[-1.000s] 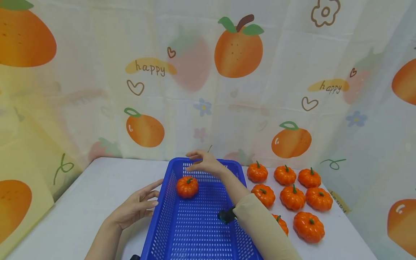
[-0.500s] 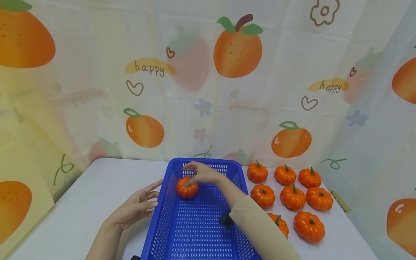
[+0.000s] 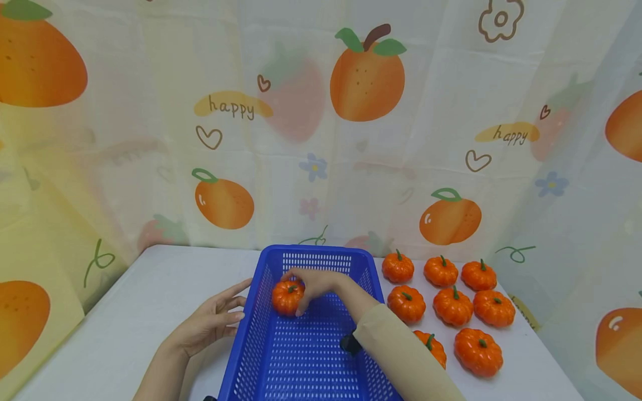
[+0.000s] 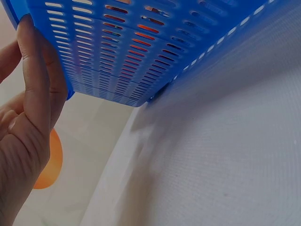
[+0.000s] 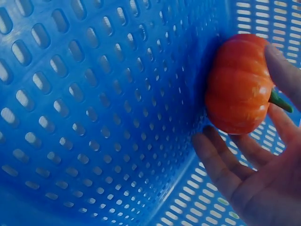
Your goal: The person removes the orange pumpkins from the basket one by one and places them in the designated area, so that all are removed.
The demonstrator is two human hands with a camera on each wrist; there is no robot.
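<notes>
A small orange pumpkin [image 3: 287, 298] with a green stem sits inside the blue plastic basket [image 3: 313, 384], by its left wall. My right hand [image 3: 316, 283] reaches in over the right side and holds this pumpkin, thumb on the near side and fingers on the far side. In the right wrist view the thumb [image 5: 284, 70] touches the pumpkin's skin, while other fingers curve along its far side. Outside the basket, my left hand [image 3: 205, 323] stands at the left wall with loosely bent fingers. Its fingertips touch the basket's rim in the left wrist view.
Several more orange pumpkins [image 3: 453, 306] stand in rows on the white table [image 3: 526, 373], right of the basket. One is partly covered by the right sleeve [image 3: 401, 351]. A fruit-print curtain [image 3: 311, 111] hangs behind the table and along both sides.
My right hand has come down from above the basket's far end onto the pumpkin and taken hold of it. The pumpkin has shifted slightly nearer. My left hand stays in place.
</notes>
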